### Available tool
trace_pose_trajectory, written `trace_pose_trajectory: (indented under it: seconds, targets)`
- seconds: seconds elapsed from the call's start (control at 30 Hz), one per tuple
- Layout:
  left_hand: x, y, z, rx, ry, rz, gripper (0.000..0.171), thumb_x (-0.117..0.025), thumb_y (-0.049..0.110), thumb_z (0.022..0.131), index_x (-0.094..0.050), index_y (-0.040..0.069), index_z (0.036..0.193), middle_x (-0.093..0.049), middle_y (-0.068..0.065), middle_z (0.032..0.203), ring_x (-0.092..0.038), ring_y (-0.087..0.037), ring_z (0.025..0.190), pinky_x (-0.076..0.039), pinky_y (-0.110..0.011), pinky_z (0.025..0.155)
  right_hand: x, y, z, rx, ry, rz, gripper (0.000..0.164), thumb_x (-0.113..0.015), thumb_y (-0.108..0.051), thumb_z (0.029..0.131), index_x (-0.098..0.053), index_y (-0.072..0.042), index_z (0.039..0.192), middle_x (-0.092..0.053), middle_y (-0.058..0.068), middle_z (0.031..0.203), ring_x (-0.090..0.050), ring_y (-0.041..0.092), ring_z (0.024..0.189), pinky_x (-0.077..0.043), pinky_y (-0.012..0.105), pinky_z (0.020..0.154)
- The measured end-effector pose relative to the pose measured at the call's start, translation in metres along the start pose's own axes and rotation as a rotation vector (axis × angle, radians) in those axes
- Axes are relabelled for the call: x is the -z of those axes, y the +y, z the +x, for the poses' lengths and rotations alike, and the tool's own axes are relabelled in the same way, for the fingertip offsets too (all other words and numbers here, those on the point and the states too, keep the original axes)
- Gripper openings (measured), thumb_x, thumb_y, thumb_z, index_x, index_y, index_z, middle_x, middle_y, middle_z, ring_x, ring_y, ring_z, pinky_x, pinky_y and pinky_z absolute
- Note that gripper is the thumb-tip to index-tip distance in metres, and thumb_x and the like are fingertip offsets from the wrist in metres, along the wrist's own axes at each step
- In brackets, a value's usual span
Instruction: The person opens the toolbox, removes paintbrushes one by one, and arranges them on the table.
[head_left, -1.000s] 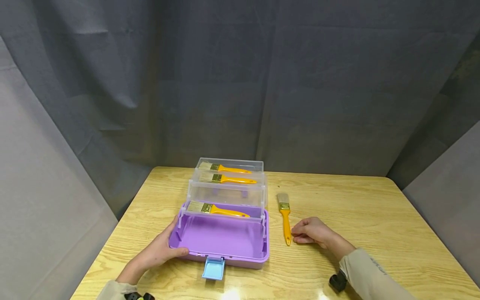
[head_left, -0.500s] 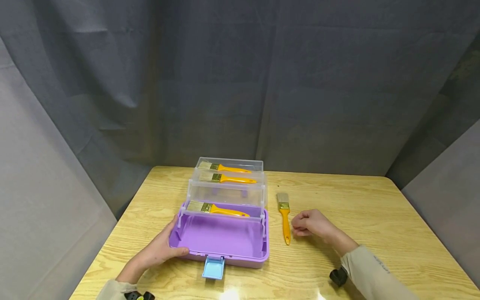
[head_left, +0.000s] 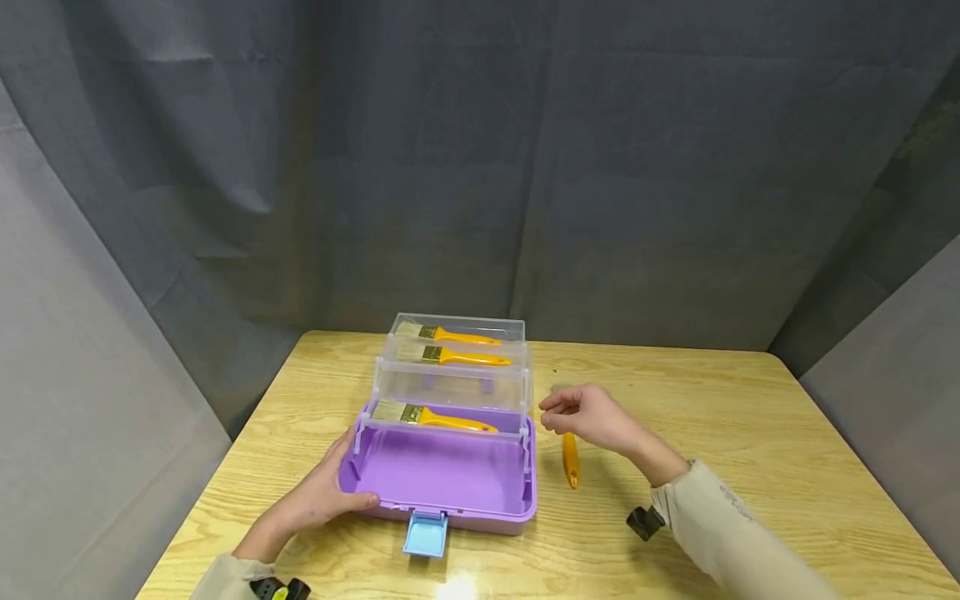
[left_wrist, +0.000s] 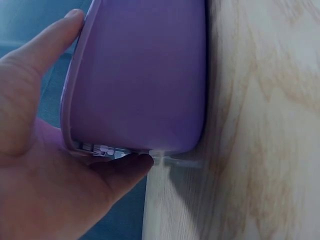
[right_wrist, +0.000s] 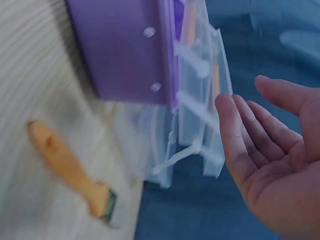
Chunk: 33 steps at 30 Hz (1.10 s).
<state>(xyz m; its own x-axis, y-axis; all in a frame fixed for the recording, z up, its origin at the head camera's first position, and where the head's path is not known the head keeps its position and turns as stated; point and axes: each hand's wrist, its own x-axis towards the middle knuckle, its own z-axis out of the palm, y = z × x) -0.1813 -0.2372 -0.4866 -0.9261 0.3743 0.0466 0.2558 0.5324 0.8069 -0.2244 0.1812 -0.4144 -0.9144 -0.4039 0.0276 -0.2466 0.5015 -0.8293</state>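
A purple storage box point(head_left: 450, 477) stands with its clear tiers folded up. My left hand point(head_left: 324, 497) grips its left end, thumb along the front rim; the left wrist view shows fingers around the corner. Paintbrushes with yellow handles lie in the tiers: one at the top point(head_left: 467, 337), one below it point(head_left: 474, 359), one lowest point(head_left: 456, 422). Another paintbrush point(head_left: 571, 462) lies on the table right of the box, its middle hidden by my right hand point(head_left: 592, 417). That hand hovers above it, fingers loosely bent and holding nothing; the right wrist view shows it beside the tiers.
A light blue latch point(head_left: 426, 535) hangs down at the box front. The wooden table point(head_left: 720, 417) extends to the right, with a dark curtain point(head_left: 637, 192) behind and grey panels at both sides.
My right hand has risen from beside the loose paintbrush's handle and moved left and away from me, over that brush. The left hand, box and paintbrushes stay put.
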Motion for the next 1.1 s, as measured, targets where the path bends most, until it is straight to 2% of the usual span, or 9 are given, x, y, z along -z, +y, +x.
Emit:
trace_pose_trajectory:
  seconds: [0.1, 0.3, 0.5, 0.7, 0.83, 1.1]
  targets:
    - [0.000, 0.000, 0.001, -0.014, 0.005, 0.006, 0.115, -0.082, 0.028, 0.072, -0.001, 0.006, 0.152, -0.008, -0.030, 0.152, -0.015, -0.050, 0.135, -0.017, -0.067, 0.104, -0.008, -0.013, 0.008, 0.089, 0.016, -0.099, 0.022, -0.070, -0.015, 0.085, -0.070, 0.000, 0.102, -0.069, 0.001, 0.086, -0.064, 0.015, 0.077, -0.055, 0.026, 0.069]
    - [-0.001, -0.001, 0.002, -0.045, 0.003, -0.041, 0.117, -0.082, 0.023, 0.072, 0.001, 0.012, 0.153, -0.013, -0.030, 0.150, -0.021, -0.051, 0.133, -0.018, -0.067, 0.103, -0.024, -0.029, 0.024, 0.178, 0.002, -0.161, 0.022, -0.071, -0.012, 0.084, -0.070, 0.001, 0.102, -0.070, -0.001, 0.085, -0.064, 0.010, 0.077, -0.054, 0.024, 0.067]
    - [0.000, -0.001, 0.002, -0.053, 0.001, -0.032, 0.118, -0.082, 0.023, 0.072, 0.002, 0.012, 0.153, -0.010, -0.030, 0.151, -0.021, -0.050, 0.133, -0.020, -0.066, 0.104, -0.040, -0.031, 0.038, 0.197, -0.060, -0.191, 0.027, -0.073, -0.013, 0.083, -0.070, 0.001, 0.106, -0.071, 0.000, 0.088, -0.066, 0.008, 0.078, -0.054, 0.021, 0.067]
    - [-0.001, -0.001, 0.002, -0.056, 0.007, -0.048, 0.118, -0.083, 0.022, 0.071, 0.001, 0.011, 0.153, -0.015, -0.030, 0.150, -0.024, -0.050, 0.132, -0.020, -0.065, 0.104, -0.052, -0.028, 0.046, 0.208, -0.123, -0.217, 0.034, -0.076, -0.018, 0.081, -0.069, 0.002, 0.108, -0.071, 0.007, 0.094, -0.066, 0.011, 0.082, -0.054, 0.020, 0.071]
    - [-0.001, -0.001, 0.002, -0.042, 0.009, -0.060, 0.118, -0.083, 0.022, 0.071, 0.000, 0.010, 0.153, -0.015, -0.030, 0.150, -0.023, -0.049, 0.133, -0.017, -0.065, 0.105, -0.058, -0.028, 0.049, 0.235, -0.135, -0.257, 0.033, -0.076, -0.017, 0.080, -0.069, 0.004, 0.106, -0.071, 0.009, 0.093, -0.066, 0.013, 0.081, -0.054, 0.021, 0.071]
    - [-0.001, 0.001, 0.000, 0.009, -0.002, -0.022, 0.116, -0.082, 0.026, 0.073, 0.001, 0.004, 0.151, -0.006, -0.030, 0.152, -0.012, -0.047, 0.137, -0.014, -0.061, 0.107, -0.064, -0.027, 0.055, 0.268, -0.155, -0.344, 0.026, -0.076, -0.017, 0.080, -0.071, -0.002, 0.101, -0.070, 0.003, 0.089, -0.065, 0.013, 0.080, -0.052, 0.021, 0.070]
